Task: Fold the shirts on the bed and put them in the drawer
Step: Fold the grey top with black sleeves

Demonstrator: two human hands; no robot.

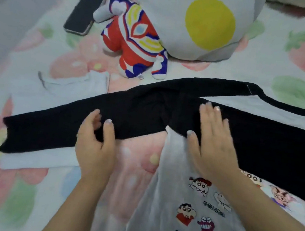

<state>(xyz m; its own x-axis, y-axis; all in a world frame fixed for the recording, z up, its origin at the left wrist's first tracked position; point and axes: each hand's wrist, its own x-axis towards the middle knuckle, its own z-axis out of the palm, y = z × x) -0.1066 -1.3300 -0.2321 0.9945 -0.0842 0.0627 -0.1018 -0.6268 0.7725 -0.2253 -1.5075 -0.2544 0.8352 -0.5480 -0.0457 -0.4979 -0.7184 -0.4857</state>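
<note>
The white fabric shirt with black long sleeves and cartoon prints [170, 173] lies spread across the strawberry-printed bed [267, 57]. One black sleeve [48, 132] is stretched out and appears to lie over a smaller white garment [72, 86]. The left hand [96, 145] pinches that sleeve's lower edge between thumb and curled fingers, while the right hand [213, 138] lies flat, fingers straight, pressing the shoulder area. If the sleeve swings across without the flat hand anchoring it, the soft body could drag and bunch, leaving a crooked fold. The sleeve might also catch the white garment beneath and pull it along. The red, white and blue plush figure [135, 40] and the black phone [82, 13] lie near enough to be swept by a wide swing. The drawer is not in view
</note>
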